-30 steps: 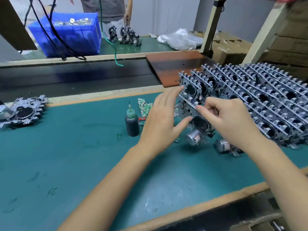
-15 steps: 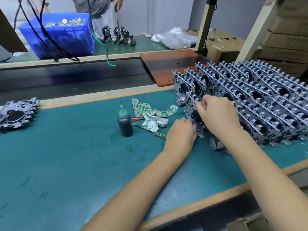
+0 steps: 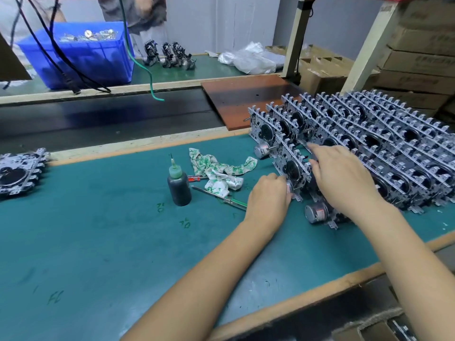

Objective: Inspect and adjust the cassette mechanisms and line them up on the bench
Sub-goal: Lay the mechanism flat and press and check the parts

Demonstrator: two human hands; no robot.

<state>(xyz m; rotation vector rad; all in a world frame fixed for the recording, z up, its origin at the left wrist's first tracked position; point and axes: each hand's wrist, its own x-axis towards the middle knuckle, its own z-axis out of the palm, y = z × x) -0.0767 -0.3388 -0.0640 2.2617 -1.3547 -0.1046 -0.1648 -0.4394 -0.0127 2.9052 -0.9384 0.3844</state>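
Note:
Several grey cassette mechanisms (image 3: 384, 141) stand on edge in packed rows on the right of the green bench mat (image 3: 98, 242). At the left end of the front row stands one mechanism (image 3: 291, 168). My left hand (image 3: 269, 199) has its fingers curled at this mechanism's lower left corner, by its motor. My right hand (image 3: 344, 178) lies over its top and back edge, fingers bent on the frame. A round silver motor (image 3: 316, 212) of another unit shows below my right wrist. One mechanism (image 3: 19, 172) lies flat at the far left.
A dark bottle with a green nozzle (image 3: 178, 187), a crumpled green-printed rag (image 3: 219, 171) and a green-handled screwdriver (image 3: 221, 198) lie left of my hands. Behind run a black conveyor (image 3: 98, 119), a blue crate (image 3: 81, 55), a brown board (image 3: 246, 97) and cardboard boxes (image 3: 418, 62). A person stands at the far bench.
The end mechanism has gone from being held up off the mat to standing at the end of the front row. My left hand has dropped from its side to its lower corner.

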